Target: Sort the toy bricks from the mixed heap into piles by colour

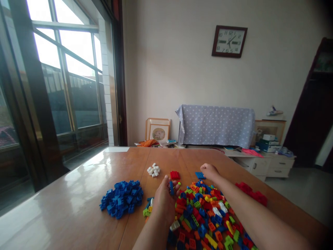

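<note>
My left hand [166, 198] is wrapped around a blue brick [171, 188], at the left edge of a large mixed pile of colored bricks [197, 217]. My right hand [208, 171] is closed, with its fingers beside a small flat group of blue bricks [200, 175] behind the pile; whatever it may hold is hidden. Between the two hands, farther back, lies a small block of red bricks [175, 175]. A heap of blue bricks [122, 198] sits to the left, and a small cluster of white bricks [153, 170] lies behind my left hand.
Red bricks [252, 193] are grouped at the right, beyond my right forearm. The wooden table [85, 205] reaches back toward a low white cabinet [273, 166] and a cloth-covered object [217, 125]. A white sheet [117, 149] lies at its far left edge.
</note>
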